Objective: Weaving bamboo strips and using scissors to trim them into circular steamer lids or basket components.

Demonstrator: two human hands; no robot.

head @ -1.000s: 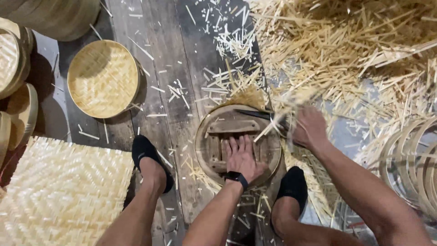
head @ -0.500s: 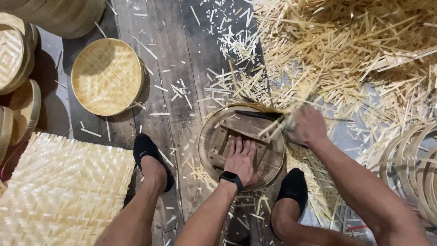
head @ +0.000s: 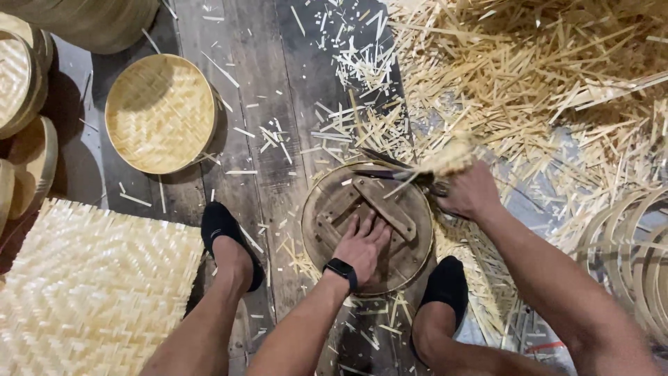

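Far left there's a big woven mat (head: pixel 90 285) lying flat on the floor, with a stack of finished round trays (head: pixel 21 83) above it and one woven tray (head: pixel 161 115) sitting by itself on the dark plank floor (head: pixel 278 90). Two feet in black socks, left one (head: pixel 226 233) just beside the mat.

In the middle is the round wooden form (head: pixel 369 226), lying flat between the feet, with crossed wooden battens on its face. The left hand (head: pixel 363 245) is pressed flat on top of it, fingers spread and together-ish, not gripping anything, just pinning it down. Black watch (head: pixel 342 270) on that wrist.

Right of that, the right hand (head: pixel 472 193) is closed tight around a cutting tool (head: pixel 390 169) at the form's upper right rim, dark blades pointing left along the edge. There's a blurry tuft of woven strip ends (head: pixel 449 159) right at the blades. Can't tell exactly what the blades are biting.

Further right, a huge heap of bamboo offcuts (head: pixel 529 90) and some bent hoops (head: pixel 626 257).

What I'd worry about: the blades are near the left fingertips, so a slip could nick them. And if the flat hand eases off, I'd guess the form spins and the cut goes ragged.
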